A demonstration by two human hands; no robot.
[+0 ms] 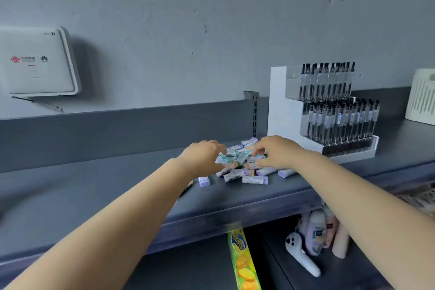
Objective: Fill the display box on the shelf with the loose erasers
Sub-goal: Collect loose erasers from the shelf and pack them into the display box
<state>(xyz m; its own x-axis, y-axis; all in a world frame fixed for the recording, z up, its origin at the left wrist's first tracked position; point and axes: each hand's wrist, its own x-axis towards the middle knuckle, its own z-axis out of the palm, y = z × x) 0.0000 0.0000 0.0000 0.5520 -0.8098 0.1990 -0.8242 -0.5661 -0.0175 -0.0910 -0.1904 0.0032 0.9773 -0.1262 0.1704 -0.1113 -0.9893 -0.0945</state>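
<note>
A heap of small pastel paper-sleeved erasers (240,167) is spread on the dark grey metal shelf (94,181); a white tiered pen rack (329,113) and a cream slatted basket (421,96) are carried to its right.

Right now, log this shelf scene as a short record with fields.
left hand: over the left edge of the pile, fingers curled into it
right hand: over the right side of the pile, fingertips down among the erasers
erasers: loose heap on the grey shelf
display box: none visible for erasers
pen rack: right of the pile, full
</note>
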